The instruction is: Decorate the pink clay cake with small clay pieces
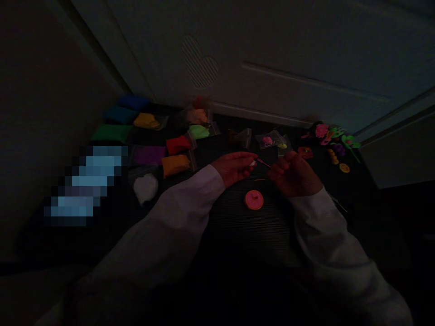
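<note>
In the dim light, my left hand [236, 169] is closed, pinching a small white piece of clay [253, 163] at its fingertips. My right hand [295, 175] is curled round a thin pinkish modelling tool [264, 163], whose tip points at the white piece; whether they touch is too dark to tell. Below the hands lies a round pink disc [254, 199] with an orange rim and a small raised bit on top. A thin orange-brown strip [260, 179] rests on the dark table between the disc and my hands.
Bags of coloured clay, including purple [150, 155], orange [176, 165] and red [179, 144], lie to the left. A white clay lump [146, 188] sits nearer me. Small shaped pieces, among them a green flower [350, 141], are at right. A pale panel [272, 54] stands behind the table.
</note>
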`<state>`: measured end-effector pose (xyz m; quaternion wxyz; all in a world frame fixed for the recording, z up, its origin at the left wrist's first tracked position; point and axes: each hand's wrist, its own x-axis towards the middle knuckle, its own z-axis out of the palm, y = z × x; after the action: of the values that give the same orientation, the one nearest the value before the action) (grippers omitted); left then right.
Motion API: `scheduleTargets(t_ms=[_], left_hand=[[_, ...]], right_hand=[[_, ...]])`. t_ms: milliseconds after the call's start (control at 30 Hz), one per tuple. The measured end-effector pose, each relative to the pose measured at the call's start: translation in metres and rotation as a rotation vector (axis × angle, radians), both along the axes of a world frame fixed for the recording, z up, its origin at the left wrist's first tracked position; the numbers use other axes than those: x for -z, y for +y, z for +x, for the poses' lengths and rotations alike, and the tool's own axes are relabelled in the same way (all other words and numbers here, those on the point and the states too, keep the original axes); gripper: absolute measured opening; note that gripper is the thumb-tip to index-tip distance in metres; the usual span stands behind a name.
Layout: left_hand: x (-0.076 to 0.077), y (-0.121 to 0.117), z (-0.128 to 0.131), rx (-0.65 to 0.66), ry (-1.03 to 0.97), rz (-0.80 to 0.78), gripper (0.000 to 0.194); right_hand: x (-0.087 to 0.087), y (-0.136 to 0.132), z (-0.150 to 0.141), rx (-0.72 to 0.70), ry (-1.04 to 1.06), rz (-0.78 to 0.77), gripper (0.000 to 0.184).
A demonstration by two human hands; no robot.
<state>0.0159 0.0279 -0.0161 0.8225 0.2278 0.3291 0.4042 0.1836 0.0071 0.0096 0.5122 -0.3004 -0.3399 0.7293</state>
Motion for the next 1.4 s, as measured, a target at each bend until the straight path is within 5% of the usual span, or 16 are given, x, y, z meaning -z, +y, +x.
scheduleTargets(t_ms=[1400], left_hand=[[-0.003, -0.0022, -0.0003, -0.009, 0.014, 0.005, 0.01]], right_hand=[[0.0033, 0.0028, 0.0042, 0.011, -0.022, -0.005, 0.032]])
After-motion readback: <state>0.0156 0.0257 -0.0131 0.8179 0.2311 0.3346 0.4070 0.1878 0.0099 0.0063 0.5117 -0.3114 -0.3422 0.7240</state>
